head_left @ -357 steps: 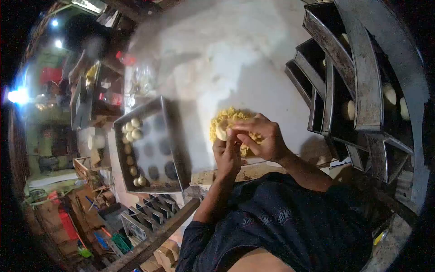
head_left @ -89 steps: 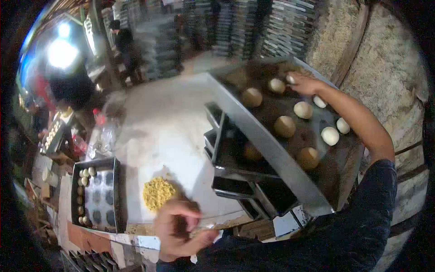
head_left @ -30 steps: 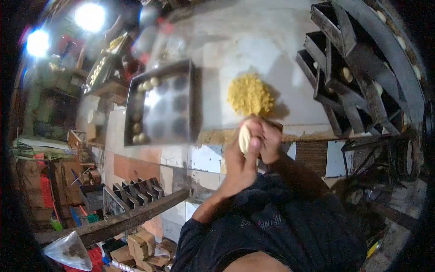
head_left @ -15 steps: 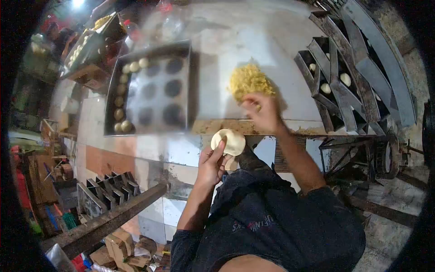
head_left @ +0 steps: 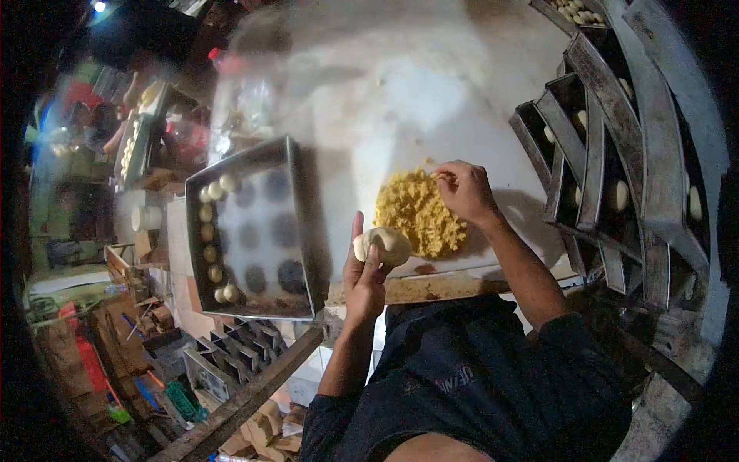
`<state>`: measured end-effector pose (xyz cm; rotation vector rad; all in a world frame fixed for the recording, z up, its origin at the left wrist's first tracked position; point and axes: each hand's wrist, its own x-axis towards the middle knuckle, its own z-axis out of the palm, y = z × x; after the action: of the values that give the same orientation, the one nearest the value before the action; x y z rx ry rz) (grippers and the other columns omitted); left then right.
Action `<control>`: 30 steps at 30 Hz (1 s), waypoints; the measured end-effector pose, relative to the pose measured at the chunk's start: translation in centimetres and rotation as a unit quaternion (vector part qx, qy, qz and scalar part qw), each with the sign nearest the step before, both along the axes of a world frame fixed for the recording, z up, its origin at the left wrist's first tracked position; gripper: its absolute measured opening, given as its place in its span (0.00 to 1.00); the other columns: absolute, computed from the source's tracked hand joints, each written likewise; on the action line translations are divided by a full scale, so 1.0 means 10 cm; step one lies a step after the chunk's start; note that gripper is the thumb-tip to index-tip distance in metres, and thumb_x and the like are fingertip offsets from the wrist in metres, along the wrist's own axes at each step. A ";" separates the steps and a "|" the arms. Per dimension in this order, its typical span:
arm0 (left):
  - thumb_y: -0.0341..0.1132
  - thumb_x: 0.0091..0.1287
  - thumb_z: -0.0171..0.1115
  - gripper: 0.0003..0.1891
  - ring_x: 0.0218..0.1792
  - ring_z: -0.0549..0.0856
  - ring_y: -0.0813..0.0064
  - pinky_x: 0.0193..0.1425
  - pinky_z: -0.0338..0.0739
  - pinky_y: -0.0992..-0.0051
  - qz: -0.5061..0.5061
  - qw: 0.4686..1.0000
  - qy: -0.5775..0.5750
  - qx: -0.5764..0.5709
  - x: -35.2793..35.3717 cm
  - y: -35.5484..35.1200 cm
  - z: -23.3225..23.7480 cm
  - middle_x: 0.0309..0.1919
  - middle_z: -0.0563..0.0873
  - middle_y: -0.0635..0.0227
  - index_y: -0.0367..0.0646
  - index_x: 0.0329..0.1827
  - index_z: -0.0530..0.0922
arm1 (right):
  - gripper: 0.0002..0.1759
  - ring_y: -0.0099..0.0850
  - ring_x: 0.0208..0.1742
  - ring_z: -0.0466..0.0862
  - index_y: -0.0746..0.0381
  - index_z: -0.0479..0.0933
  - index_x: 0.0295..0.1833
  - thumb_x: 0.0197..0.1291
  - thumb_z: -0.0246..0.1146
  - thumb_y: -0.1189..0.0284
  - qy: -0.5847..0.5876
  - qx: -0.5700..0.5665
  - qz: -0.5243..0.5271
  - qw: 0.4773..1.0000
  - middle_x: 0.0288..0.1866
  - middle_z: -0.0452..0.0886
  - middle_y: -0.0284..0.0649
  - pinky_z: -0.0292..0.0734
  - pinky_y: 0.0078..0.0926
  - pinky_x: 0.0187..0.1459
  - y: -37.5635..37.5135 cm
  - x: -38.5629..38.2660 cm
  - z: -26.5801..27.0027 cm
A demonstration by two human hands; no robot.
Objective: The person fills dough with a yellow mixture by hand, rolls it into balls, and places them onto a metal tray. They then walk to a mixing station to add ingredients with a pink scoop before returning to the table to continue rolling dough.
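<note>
Pale dough (head_left: 387, 246), shaped into a soft round, lies in my left hand (head_left: 365, 281), the thumb pressed on its face. This hand is over the table's front edge, just left of a heap of crumbly yellow filling (head_left: 416, 209). At the heap's upper right edge is my right hand (head_left: 466, 191), its fingers curled together. Whatever sits between those fingertips is too small to make out.
On the left stands a square metal tray (head_left: 302, 231) with several dough balls (head_left: 208, 232) along two sides. Long metal loaf tins (head_left: 608, 85), some holding dough, crowd the right. More tins (head_left: 231, 346) sit below the wooden rail (head_left: 254, 396).
My view has tilted, so the tray and heap appear lower. My left hand has brought the dough up beside the heap. My right hand has shifted from the heap's near side to its upper right.
</note>
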<state>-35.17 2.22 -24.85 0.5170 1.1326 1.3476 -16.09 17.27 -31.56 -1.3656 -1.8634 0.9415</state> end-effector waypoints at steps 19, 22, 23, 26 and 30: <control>0.38 0.74 0.55 0.18 0.45 0.81 0.78 0.47 0.78 0.77 0.020 0.997 -0.070 0.016 0.30 0.43 -0.22 0.47 0.81 0.68 0.38 0.62 0.73 | 0.22 0.33 0.43 0.83 0.63 0.75 0.61 0.59 0.62 0.77 0.103 0.099 0.077 0.987 0.49 0.83 0.46 0.80 0.25 0.47 -0.62 -0.29 0.73; 0.35 0.74 0.54 0.19 0.47 0.81 0.77 0.48 0.78 0.77 0.046 0.998 -0.032 0.033 0.22 0.17 0.01 0.49 0.81 0.65 0.38 0.65 0.71 | 0.20 0.34 0.47 0.83 0.64 0.76 0.60 0.61 0.62 0.76 0.073 0.193 0.101 0.973 0.45 0.83 0.45 0.80 0.27 0.45 -0.86 -0.42 0.88; 0.35 0.75 0.53 0.20 0.49 0.81 0.75 0.50 0.78 0.76 0.083 0.991 -0.050 0.088 0.19 0.06 0.09 0.52 0.80 0.63 0.38 0.66 0.69 | 0.19 0.31 0.47 0.83 0.66 0.77 0.58 0.61 0.63 0.75 0.146 0.165 0.078 0.972 0.45 0.82 0.44 0.81 0.25 0.43 -0.94 -0.48 0.87; 0.32 0.75 0.51 0.23 0.57 0.78 0.72 0.59 0.75 0.75 0.128 0.974 -0.053 0.180 -0.02 -0.36 0.17 0.61 0.76 0.58 0.37 0.71 0.62 | 0.19 0.24 0.44 0.83 0.74 0.77 0.52 0.61 0.66 0.71 0.343 -0.243 0.143 0.896 0.48 0.79 0.44 0.83 0.19 0.39 -1.14 -0.65 0.77; 0.33 0.74 0.50 0.31 0.62 0.72 0.61 0.67 0.65 0.64 0.143 0.871 0.417 0.217 -0.24 -0.91 0.11 0.64 0.68 0.48 0.28 0.74 0.49 | 0.18 0.26 0.39 0.84 0.74 0.78 0.48 0.59 0.68 0.69 0.304 0.011 0.118 0.945 0.51 0.76 0.45 0.85 0.21 0.38 -1.79 -1.15 0.97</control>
<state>-37.54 -6.88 -23.76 1.4030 1.6441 1.7061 -27.61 -0.65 -21.84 -0.7179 -1.5573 1.2827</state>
